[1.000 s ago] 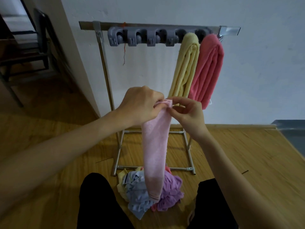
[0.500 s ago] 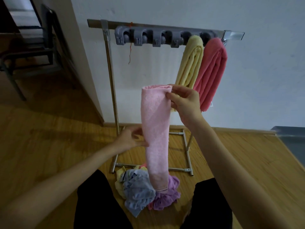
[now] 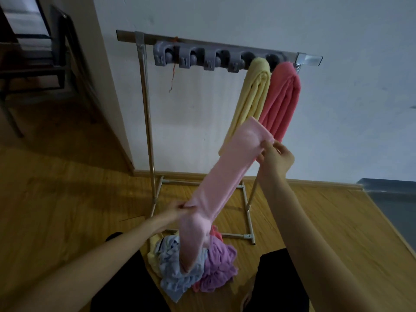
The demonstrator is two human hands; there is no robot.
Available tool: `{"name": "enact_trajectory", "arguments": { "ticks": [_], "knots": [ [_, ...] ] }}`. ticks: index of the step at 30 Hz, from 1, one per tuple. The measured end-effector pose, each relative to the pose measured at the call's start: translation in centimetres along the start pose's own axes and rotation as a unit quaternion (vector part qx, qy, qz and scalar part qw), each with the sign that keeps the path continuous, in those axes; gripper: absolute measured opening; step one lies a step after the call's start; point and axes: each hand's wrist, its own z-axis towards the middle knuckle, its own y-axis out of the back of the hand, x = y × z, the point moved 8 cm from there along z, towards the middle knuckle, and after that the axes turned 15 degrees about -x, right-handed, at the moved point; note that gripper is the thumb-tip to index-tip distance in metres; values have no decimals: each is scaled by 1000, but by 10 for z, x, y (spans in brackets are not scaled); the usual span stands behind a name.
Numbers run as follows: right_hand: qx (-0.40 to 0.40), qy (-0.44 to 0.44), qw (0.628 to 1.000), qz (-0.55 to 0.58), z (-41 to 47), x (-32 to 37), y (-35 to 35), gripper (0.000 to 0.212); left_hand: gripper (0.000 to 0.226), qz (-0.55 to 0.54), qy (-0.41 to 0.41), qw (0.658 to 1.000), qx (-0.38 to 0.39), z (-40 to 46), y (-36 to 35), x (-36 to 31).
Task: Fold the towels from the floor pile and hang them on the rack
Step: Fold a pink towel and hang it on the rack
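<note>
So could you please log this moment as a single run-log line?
step: folding | pink towel: stretched between hands | right hand: pinches top | left hand: grips lower part | rack: two hung

A pale wall fills the far side, evenly and dimly lit. At its foot a wooden skirting runs along to the right. The floor is of warm brown wooden boards, their grain running at a slant, with soft shadows lying across it on the left. A beige wall corner juts out at the far left. Beyond it, in a darker room, stands a dark chair with thin metal legs. At the far right edge a grey-blue panel sits low where the floor ends.
</note>
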Motion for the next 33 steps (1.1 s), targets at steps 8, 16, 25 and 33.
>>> {"name": "enact_trajectory", "arguments": {
  "ticks": [8,16,25,33],
  "knots": [
    [23,-78,965,-251,13,-139,70,41,23,-73,-145,987,13,-12,41,-93],
    [275,-60,822,-495,-34,-204,83,48,32,42,-272,951,138,-54,46,-159],
    [488,106,814,-296,-79,-127,12,49,26,99,-292,925,221,-87,44,-182],
    [589,-65,774,-223,-102,-121,-2,39,21,112,-273,938,181,-80,64,-175]
  ]
}}
